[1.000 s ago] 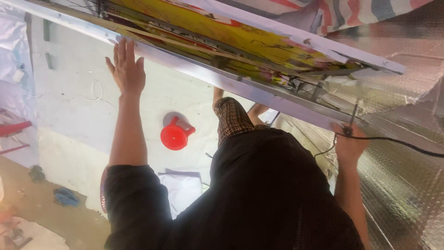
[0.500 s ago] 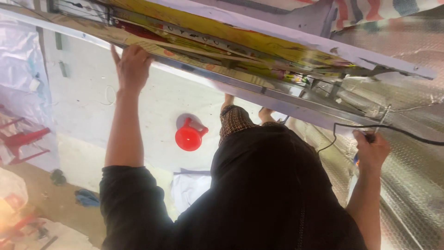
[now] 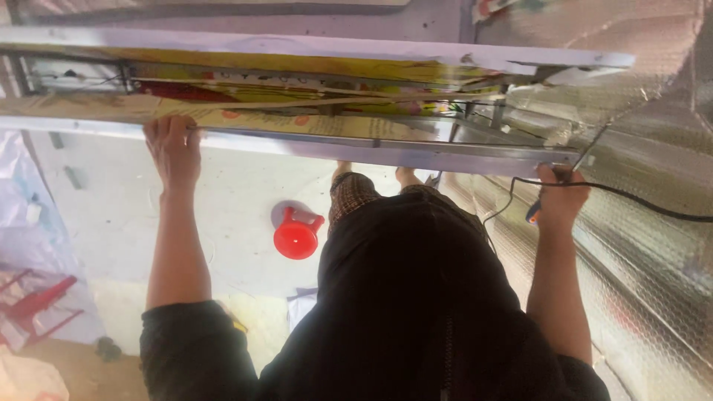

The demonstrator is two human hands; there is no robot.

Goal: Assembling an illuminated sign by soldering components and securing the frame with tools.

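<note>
1. The long white metal-edged frame with the yellow printed panel inside (image 3: 312, 141) runs left to right across the upper half of the frame, tilting a bit lower toward the right. That's its long axis, so both hands sit along it, 1 near each end.
2. The left hand (image 3: 173, 148) is up at the upper left, fingers curled over the frame's lower rail, so it's closed around that edge.
3. The right hand (image 3: 558, 199) is at the right, just under the frame's right end. It's wrapped around a small tool with a blue tip (image 3: 533, 215), and a black cable (image 3: 639, 199) trails off to the right edge.
4. The frame lies above both hands; the left one is actually touching it, while I can't tell if the right one is.
5. Lower centre there's a red plastic stool (image 3: 297, 236) on the pale floor (image 3: 111, 215), and shiny silver foil sheeting (image 3: 653, 282) covers the right side.
</note>
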